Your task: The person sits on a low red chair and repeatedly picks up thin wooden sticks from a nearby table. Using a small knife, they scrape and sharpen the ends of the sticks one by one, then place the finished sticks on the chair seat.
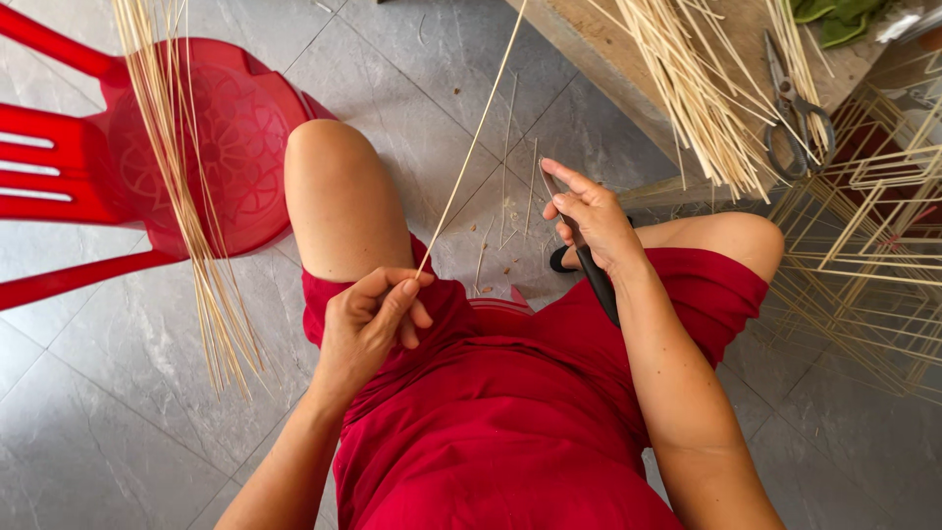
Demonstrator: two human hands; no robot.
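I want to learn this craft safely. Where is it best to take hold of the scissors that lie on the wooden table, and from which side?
Probably by the two loop handles of the scissors, which lie at the table edge nearest the person; the blades point away. Coming from the near side, a hand meets the loops first and stays clear of the blade tips and the bamboo strips alongside.

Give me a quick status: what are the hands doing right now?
Left hand pinching a thin bamboo strip. Right hand gripping a black-handled knife, off the strip. Nothing between them.
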